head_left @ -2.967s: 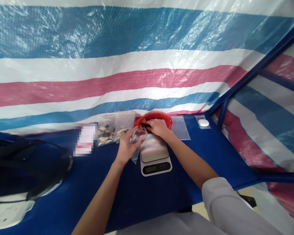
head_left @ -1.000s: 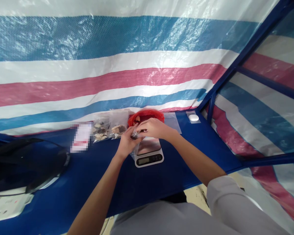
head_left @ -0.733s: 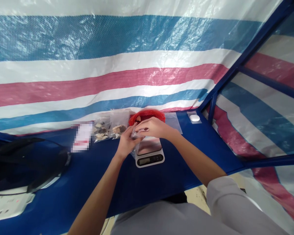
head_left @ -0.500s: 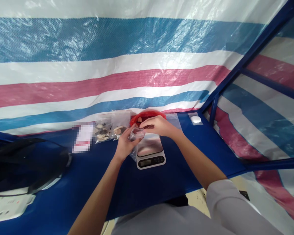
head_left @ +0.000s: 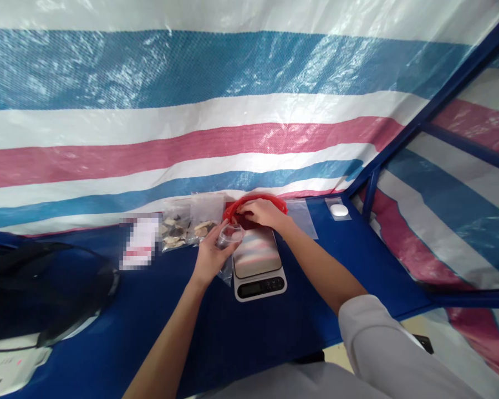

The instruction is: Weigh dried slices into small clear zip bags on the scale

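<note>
My left hand (head_left: 211,252) is wrapped round a small clear plastic cup (head_left: 230,237), tilted slightly over the left side of the scale. My right hand (head_left: 261,213) reaches into the mouth of a red plastic bag (head_left: 283,206) behind the scale. Its fingers are curled together, and what they pinch, if anything, is too small to make out. Below both hands lies a white digital kitchen scale (head_left: 260,286) with a shiny metal plate (head_left: 258,255). A crumpled clear plastic bag (head_left: 226,272) touches the scale's left side.
Clear bags of dried pale and dark slices (head_left: 174,233) lie left of the hands, beside a blurred white packet (head_left: 140,241). A white mouse-like object (head_left: 339,210) sits far right. A black round-edged item (head_left: 45,282) and a power strip (head_left: 12,368) occupy the left of the blue table (head_left: 149,310).
My right hand has moved away from the cup's rim and into the red bag's opening. The left hand still holds the cup. The view has shifted slightly.
</note>
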Motion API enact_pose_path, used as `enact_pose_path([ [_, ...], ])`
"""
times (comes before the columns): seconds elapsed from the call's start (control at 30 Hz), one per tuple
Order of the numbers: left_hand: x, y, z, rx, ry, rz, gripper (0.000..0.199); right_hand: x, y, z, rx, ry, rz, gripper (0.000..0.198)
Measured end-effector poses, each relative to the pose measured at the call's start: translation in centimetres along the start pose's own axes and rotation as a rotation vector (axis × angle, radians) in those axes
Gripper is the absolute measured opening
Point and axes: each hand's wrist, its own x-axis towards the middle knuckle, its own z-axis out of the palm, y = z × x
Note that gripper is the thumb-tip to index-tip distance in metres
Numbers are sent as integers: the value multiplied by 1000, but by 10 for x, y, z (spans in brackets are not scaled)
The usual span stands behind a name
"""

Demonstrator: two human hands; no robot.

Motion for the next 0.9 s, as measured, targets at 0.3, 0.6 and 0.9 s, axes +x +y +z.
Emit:
enact_pose_path([
  [0.3, 4, 1, -5, -4, -16, -23, 59, 26, 1, 21, -260, -88, 56, 31],
  [0.6, 6, -1, -7, 7, -3, 8, 57, 22, 4, 24, -240, -70, 31, 36],
  [0.9, 4, -2, -5, -4, -3, -2, 60, 12, 8, 23, -198, -84, 20, 38],
])
